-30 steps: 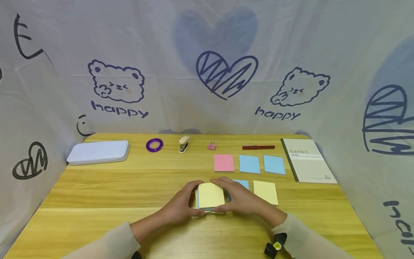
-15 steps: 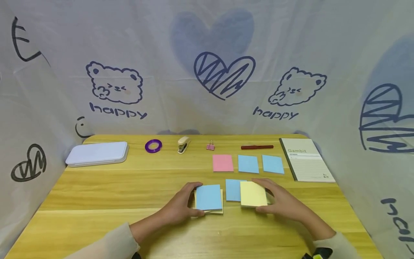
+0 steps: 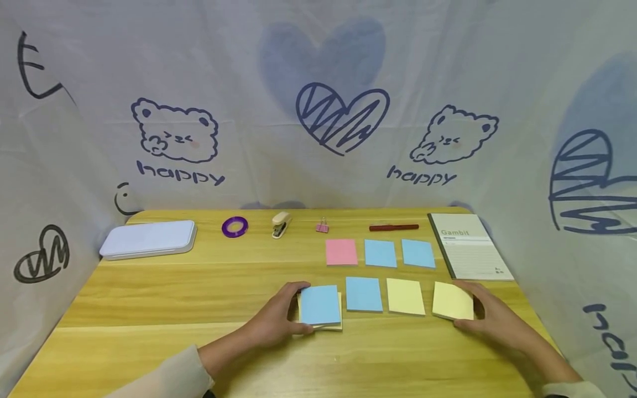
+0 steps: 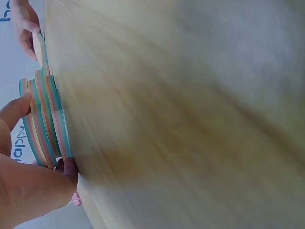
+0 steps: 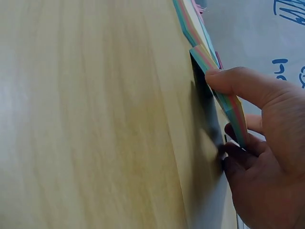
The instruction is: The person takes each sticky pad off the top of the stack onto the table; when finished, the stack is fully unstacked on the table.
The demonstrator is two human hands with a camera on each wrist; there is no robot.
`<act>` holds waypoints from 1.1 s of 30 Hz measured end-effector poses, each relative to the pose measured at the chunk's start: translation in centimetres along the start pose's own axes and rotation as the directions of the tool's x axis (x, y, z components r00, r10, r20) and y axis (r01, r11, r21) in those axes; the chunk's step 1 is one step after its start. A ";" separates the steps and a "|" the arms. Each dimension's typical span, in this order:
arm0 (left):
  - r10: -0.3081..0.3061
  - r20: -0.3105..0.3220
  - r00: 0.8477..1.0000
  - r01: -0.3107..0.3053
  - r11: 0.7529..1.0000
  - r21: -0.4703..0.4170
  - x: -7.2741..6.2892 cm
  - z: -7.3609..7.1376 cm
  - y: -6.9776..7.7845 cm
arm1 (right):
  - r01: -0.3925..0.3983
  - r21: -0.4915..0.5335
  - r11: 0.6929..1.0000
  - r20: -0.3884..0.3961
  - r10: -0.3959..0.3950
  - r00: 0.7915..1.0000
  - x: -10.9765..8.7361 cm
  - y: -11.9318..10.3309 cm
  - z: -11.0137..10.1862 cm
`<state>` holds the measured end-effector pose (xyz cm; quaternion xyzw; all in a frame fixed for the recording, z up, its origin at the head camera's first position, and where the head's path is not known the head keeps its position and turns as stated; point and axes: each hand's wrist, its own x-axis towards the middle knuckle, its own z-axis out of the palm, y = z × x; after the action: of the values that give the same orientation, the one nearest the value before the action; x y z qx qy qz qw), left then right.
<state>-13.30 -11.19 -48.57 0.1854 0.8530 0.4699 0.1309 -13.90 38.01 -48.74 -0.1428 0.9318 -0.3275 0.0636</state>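
My left hand (image 3: 277, 319) grips the sides of a small stack of sticky note pads, a blue-topped pad (image 3: 320, 304) lying over a yellow one whose edge shows beneath. In the left wrist view, the stack's striped edges (image 4: 40, 119) sit between thumb and fingers. Far to the right, my right hand (image 3: 495, 315) pinches a yellow-topped sticky note pad (image 3: 452, 301) by its edges. That pad looks tilted in the right wrist view, its striped side (image 5: 214, 78) over a dark shadow on the table. Between the hands lie a blue pad (image 3: 364, 294) and a yellow pad (image 3: 405, 296).
Behind them are a pink pad (image 3: 341, 252) and two blue pads, one (image 3: 380, 253) beside the other. Along the back stand a white case (image 3: 148, 239), purple tape roll (image 3: 235, 226), stapler (image 3: 281, 225), pink binder clip (image 3: 322, 225), dark red pen (image 3: 394, 227) and notebook (image 3: 469, 246).
My right hand has lifted the yellow-topped pad off the stack and carried it right, past the blue and yellow pads, uncovering the blue top. The left hand keeps its hold on the stack.
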 end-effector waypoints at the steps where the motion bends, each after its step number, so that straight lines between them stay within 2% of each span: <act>1: 0.001 0.002 1.000 -0.001 1.000 -0.003 0.0 0.0 0.0 | 0.003 -0.012 1.000 -0.001 -0.003 1.000 0.0 0.2 0.0; 11: 0.001 0.003 1.000 -0.001 1.000 -0.015 0.1 0.0 -0.2 | 0.080 -0.072 0.994 -0.023 -0.082 0.996 0.0 0.8 0.3; 18: 0.002 0.001 1.000 -0.002 1.000 -0.007 0.1 0.2 -0.3 | 0.062 -0.118 0.991 -0.008 -0.063 0.998 0.2 -0.4 0.0; 25: -0.013 0.010 1.000 0.013 1.000 -0.029 0.1 0.0 -0.3 | 0.147 -0.096 0.985 -0.010 -0.148 0.989 1.5 -4.3 1.3; 30: -0.010 0.013 1.000 0.010 0.998 -0.055 0.2 -0.4 -0.3 | 0.202 -0.003 0.979 0.073 -0.202 0.977 3.9 -8.6 3.7; 33: -0.004 0.020 1.000 0.005 0.998 -0.070 0.2 -0.6 -0.3 | 0.229 0.063 0.971 0.140 -0.236 0.962 5.5 -11.6 5.4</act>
<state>-13.79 -11.69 -48.56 0.1834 0.8351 0.4974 0.1469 -15.41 24.45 -45.79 -0.2733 0.8936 -0.3429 0.0966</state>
